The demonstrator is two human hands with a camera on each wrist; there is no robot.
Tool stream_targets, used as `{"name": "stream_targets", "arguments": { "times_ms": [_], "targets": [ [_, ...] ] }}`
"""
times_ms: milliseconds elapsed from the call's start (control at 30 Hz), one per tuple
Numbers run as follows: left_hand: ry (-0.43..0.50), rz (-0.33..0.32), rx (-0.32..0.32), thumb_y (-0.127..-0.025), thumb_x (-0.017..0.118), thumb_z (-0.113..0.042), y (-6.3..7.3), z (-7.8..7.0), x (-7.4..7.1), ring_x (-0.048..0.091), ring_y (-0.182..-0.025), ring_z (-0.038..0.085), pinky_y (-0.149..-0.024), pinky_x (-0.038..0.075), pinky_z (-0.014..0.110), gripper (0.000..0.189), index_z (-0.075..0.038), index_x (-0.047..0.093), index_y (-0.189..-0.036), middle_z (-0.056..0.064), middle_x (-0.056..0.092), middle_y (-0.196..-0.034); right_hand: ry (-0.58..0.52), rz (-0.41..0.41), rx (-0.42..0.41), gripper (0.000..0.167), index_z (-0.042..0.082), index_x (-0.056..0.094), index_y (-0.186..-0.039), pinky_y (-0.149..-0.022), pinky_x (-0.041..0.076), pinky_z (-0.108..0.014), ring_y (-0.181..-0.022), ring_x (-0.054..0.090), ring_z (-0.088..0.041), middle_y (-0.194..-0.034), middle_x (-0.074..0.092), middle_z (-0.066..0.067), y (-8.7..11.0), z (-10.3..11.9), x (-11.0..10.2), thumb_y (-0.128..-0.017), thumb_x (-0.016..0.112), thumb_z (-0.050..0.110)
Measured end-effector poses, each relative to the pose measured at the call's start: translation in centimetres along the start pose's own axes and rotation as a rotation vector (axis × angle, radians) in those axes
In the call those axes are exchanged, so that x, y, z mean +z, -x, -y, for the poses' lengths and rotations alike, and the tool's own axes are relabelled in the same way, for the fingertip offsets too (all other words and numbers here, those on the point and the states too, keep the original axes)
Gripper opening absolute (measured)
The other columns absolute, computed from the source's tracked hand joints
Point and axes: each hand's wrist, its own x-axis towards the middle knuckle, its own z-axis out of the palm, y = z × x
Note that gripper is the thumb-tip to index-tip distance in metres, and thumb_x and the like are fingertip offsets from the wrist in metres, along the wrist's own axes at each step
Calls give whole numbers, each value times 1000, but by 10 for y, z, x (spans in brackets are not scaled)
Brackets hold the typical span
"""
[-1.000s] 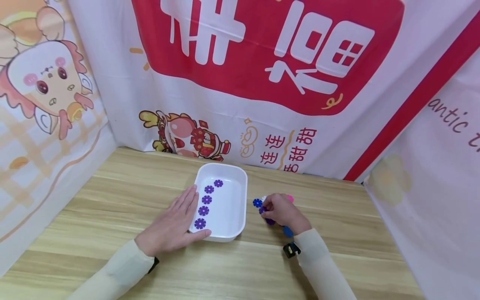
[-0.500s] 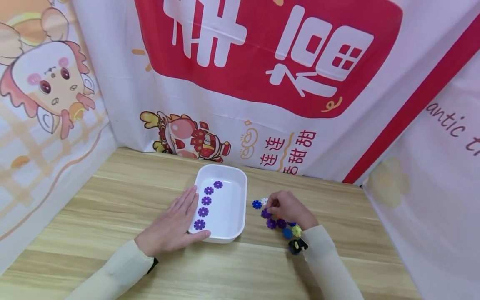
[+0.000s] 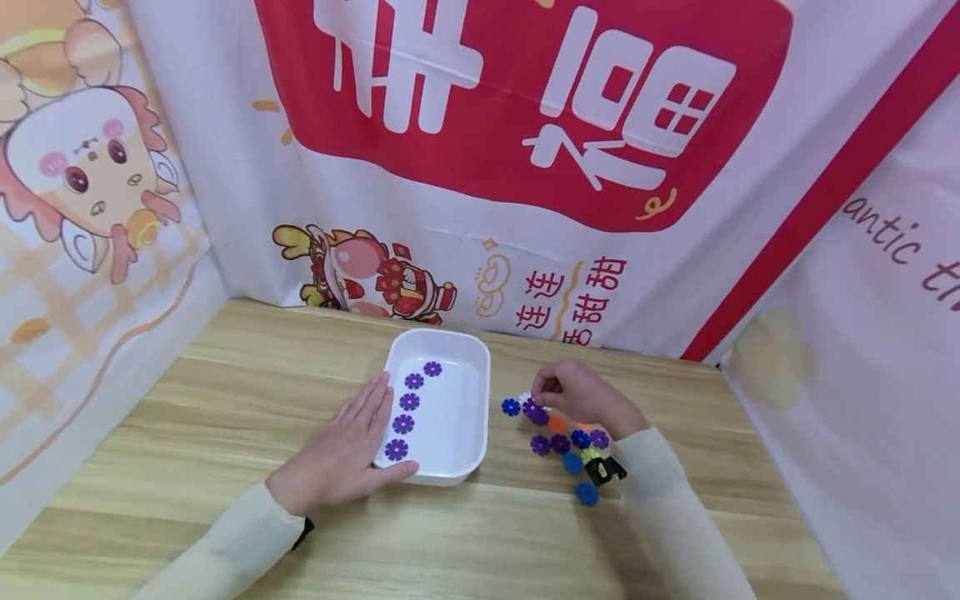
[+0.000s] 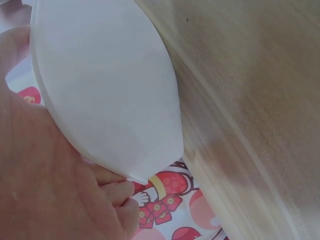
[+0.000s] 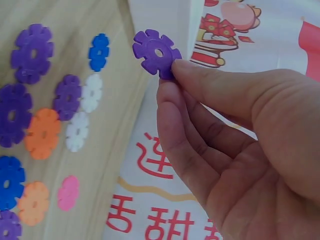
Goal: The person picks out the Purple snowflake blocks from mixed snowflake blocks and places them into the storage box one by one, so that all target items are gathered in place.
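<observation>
A purple snowflake disc [image 5: 156, 53] is pinched between thumb and forefinger of my right hand [image 3: 581, 392]; in the right wrist view it is held up above the loose pieces. My left hand [image 3: 337, 450] rests along the left rim of a white plastic tray [image 3: 483, 408], its fingers straight and its thumb over the near edge. Inside the tray several purple discs [image 3: 409, 402] lie in a curved line along the left side. In the left wrist view the tray's outer wall [image 4: 110, 85] fills the middle, beside my palm.
Right of the tray, loose snowflake discs lie scattered on the wooden table [image 3: 480, 550]: dark blue [image 3: 511, 407], orange [image 5: 44, 134], white [image 5: 92, 93], pink [image 5: 68, 192], purple [image 3: 540, 445] and lighter blue [image 3: 587, 493]. Printed cloth [image 3: 637, 283] hangs behind the table.
My right hand has lifted from the pile and shifted right and back, with a purple disc pinched in it. More loose discs show beneath it. The left hand stays on the tray.
</observation>
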Motion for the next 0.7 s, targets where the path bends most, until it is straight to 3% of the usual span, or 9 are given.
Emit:
{"name": "stream_targets", "arguments": {
  "times_ms": [400, 700],
  "targets": [
    [4, 7, -6, -97, 50, -77, -1, 1, 4, 13, -164, 45, -133, 21, 59, 113, 10, 22, -163, 27, 9, -176, -9, 7, -61, 7, 18, 77, -99, -80, 62, -28, -88, 70, -17, -94, 75, 3, -18, 32, -17, -101, 72, 14],
    [16, 35, -29, -96, 49, -79, -2, 3, 3, 9, -165, 44, -134, 18, 57, 115, 8, 19, -164, 24, 5, -177, 20, 27, -134, 5, 16, 77, -99, -83, 61, -28, -87, 69, -12, -95, 76, 3, -56, 70, -17, -101, 72, 14]
  ]
}}
